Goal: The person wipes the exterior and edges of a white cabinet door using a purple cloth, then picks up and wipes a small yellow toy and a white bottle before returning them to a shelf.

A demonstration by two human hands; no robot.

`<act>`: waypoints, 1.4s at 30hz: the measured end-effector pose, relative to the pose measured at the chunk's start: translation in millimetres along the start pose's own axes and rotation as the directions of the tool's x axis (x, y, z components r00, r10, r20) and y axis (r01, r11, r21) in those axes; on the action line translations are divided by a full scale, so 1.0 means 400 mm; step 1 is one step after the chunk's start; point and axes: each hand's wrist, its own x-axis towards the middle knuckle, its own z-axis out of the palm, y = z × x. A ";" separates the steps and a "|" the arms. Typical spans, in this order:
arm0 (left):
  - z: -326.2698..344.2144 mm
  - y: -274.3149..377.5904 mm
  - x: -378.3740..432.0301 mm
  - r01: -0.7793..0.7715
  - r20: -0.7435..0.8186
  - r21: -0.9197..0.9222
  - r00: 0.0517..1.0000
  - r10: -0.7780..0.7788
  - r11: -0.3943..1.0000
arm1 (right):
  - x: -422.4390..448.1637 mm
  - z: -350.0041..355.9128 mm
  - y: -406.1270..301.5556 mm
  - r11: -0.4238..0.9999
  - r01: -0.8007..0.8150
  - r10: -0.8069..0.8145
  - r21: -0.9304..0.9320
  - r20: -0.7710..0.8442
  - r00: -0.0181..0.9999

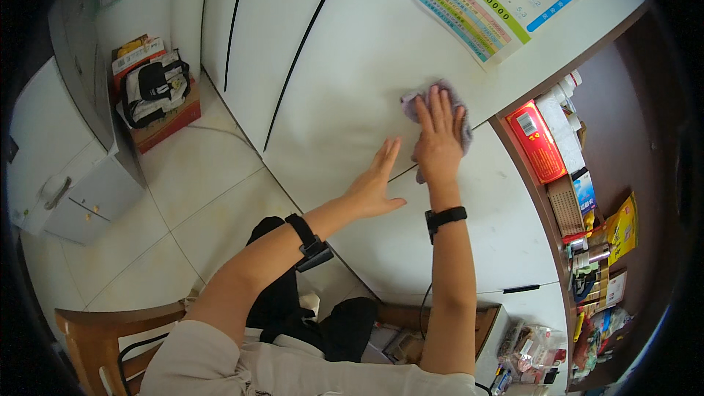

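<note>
A grey-purple cloth (466, 135) lies bunched against a white cabinet door (341, 82), near the seam with the panel beside it. On top of it my right hand (439, 143) is spread flat, pressing it to the surface; part of the cloth sticks out around the fingers and below the palm. My left hand (377, 184) is to the left of the cloth, with its fingers extended, thumb apart and nothing in it. Whether it touches the panel I cannot tell. Both wrists wear black bands. A printed colour chart (467, 5) hangs on the door above the cloth.
An open shelf (621, 137) at right holds a red box (536, 140), bottles and packets. A wooden chair (91, 335) stands at lower left. A bag (157, 88) rests on a carton (165, 124) on the tiled floor. Plastic packages (531, 349) sit at lower right.
</note>
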 end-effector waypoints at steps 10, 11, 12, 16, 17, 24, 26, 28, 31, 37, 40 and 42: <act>-0.012 -0.036 0.001 -0.072 0.010 -0.036 0.997 0.073 0.997 | -0.089 0.035 -0.062 0.950 -0.057 0.025 0.308 0.106 0.994; -0.002 -0.032 0.013 -0.100 -0.029 -0.052 0.995 0.099 0.994 | -0.080 0.006 -0.059 0.953 -0.065 0.035 0.296 0.106 0.994; 0.009 -0.016 0.030 -0.117 -0.011 -0.063 0.993 0.116 0.991 | -0.074 -0.021 -0.048 0.948 -0.115 0.119 0.298 0.007 0.993; 0.056 0.051 0.123 -0.237 0.010 0.146 0.971 0.239 0.960 | -0.077 -0.049 -0.011 0.924 -0.226 0.291 0.307 -0.185 0.939; 0.067 0.059 0.150 -0.254 -0.011 0.257 0.964 0.265 0.933 | -0.083 -0.057 -0.002 0.907 -0.222 0.305 0.357 -0.196 0.932; 0.063 0.046 0.215 -0.342 0.019 0.479 0.925 0.380 0.808 | -0.135 -0.097 0.028 0.920 -0.244 0.300 0.308 -0.148 0.942; 0.057 0.042 0.222 -0.354 0.018 0.514 0.915 0.403 0.781 | -0.143 -0.106 0.020 0.900 -0.241 0.312 0.364 -0.150 0.938; 0.052 0.070 0.243 -0.371 -0.008 0.538 0.896 0.445 0.757 | -0.151 -0.123 0.024 0.889 -0.238 0.322 0.391 -0.165 0.932; 0.064 0.110 0.276 -0.380 -0.038 0.555 0.877 0.479 0.740 | -0.157 -0.152 0.039 0.882 -0.205 0.321 0.424 -0.221 0.921; 0.069 0.141 0.333 -0.402 -0.117 0.552 0.830 0.546 0.730 | -0.160 -0.218 0.086 0.922 -0.288 0.376 0.260 -0.416 0.828; 0.061 0.126 0.346 -0.340 -0.109 0.609 0.859 0.500 0.716 | -0.146 -0.224 0.114 0.924 -0.304 0.377 0.231 -0.436 0.817; 0.057 0.115 0.350 -0.268 -0.205 0.590 0.862 0.463 0.762 | -0.130 -0.220 0.124 0.925 -0.310 0.377 0.218 -0.443 0.814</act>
